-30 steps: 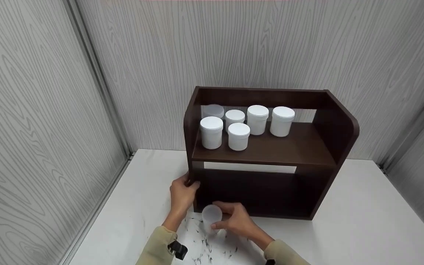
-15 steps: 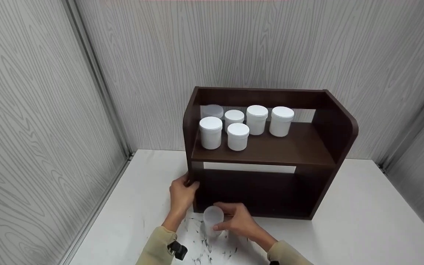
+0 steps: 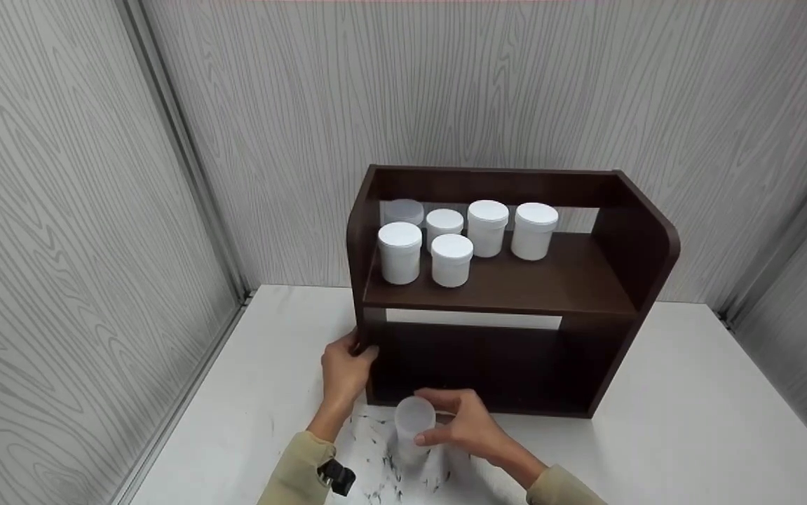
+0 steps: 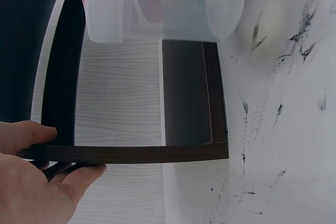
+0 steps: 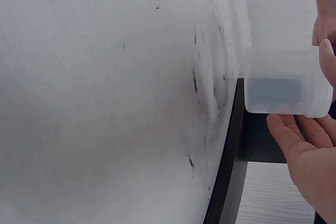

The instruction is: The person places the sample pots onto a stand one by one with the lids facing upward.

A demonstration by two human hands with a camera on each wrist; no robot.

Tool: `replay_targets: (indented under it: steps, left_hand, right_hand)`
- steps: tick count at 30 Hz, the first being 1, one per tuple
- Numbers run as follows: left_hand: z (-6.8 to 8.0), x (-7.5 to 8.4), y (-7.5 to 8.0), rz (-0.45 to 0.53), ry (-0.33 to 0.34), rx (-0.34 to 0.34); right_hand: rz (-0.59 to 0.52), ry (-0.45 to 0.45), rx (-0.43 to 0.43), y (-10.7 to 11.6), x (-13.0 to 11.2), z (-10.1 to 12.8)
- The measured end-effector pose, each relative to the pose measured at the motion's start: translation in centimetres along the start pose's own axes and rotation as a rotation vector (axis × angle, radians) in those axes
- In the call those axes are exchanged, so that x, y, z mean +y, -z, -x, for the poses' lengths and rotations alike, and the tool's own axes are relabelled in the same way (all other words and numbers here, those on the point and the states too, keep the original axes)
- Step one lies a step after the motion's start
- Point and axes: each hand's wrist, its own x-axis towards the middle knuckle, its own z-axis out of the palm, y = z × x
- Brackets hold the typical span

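The dark brown wooden shelf unit [image 3: 508,294] stands on the white table [image 3: 690,435], and everything else sits around it; at its front left upright the left hand [image 3: 344,365] grips the edge, thumb on one face and fingers curled behind the board (the left wrist view shows this plainly); the cuff of a beige sleeve [image 3: 298,470] trails back from it toward the near table edge. Just in front of the unit's lower left corner, the right hand [image 3: 470,424] holds a translucent plastic jar [image 3: 414,428], fingers wrapped round its side; the jar has no lid on and is held close above the table, over a patch of dark scuff marks [image 3: 382,466]. On the unit's upper shelf, toward its left end, stand five white lidded jars [image 3: 452,259] and one translucent jar [image 3: 404,210] at the back left corner; the right half of that shelf board is bare wood. Behind the unit rise grey wood-grain wall panels [image 3: 445,91].
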Motion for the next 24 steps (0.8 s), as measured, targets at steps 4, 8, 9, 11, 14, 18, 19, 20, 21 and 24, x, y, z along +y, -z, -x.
replay_targets:
  steps: [4, 8, 9, 11, 14, 18, 19, 20, 21, 24]
  left_hand:
    - [0.0, 0.0, 0.0, -0.006, 0.005, 0.009]
    - [0.0, 0.1, -0.1, -0.017, 0.003, 0.019]
    - [0.0, 0.1, -0.1, -0.019, 0.003, 0.02]
    - [0.0, 0.1, -0.1, -0.022, 0.001, 0.024]
    - [0.0, 0.1, -0.1, -0.027, 0.0, 0.028]
    - [0.0, 0.1, -0.1, -0.032, 0.001, 0.027]
    - [0.0, 0.1, -0.1, -0.033, 0.002, 0.027]
    - [0.0, 0.1, -0.1, -0.033, 0.003, 0.028]
    - [0.0, 0.1, -0.1, -0.032, 0.003, 0.028]
    - [0.0, 0.2, 0.0, -0.029, 0.006, 0.022]
  right_hand:
    - [-0.013, 0.006, 0.012, 0.2, -0.4, 0.6]
    - [-0.029, 0.008, 0.008, 0.4, -0.9, 1.1]
    - [-0.031, 0.006, 0.004, 0.5, -1.0, 1.3]
    - [-0.035, 0.002, -0.004, 0.6, -1.2, 1.5]
    - [-0.034, -0.005, -0.012, 0.8, -1.4, 1.8]
    - [-0.049, -0.014, -0.016, 1.1, -1.5, 2.2]
    - [-0.054, -0.016, -0.016, 1.1, -1.6, 2.3]
    - [-0.056, -0.015, -0.017, 1.2, -1.6, 2.4]
    - [-0.057, -0.014, -0.016, 1.2, -1.7, 2.5]
    - [-0.047, -0.018, -0.01, 1.3, -1.9, 2.8]
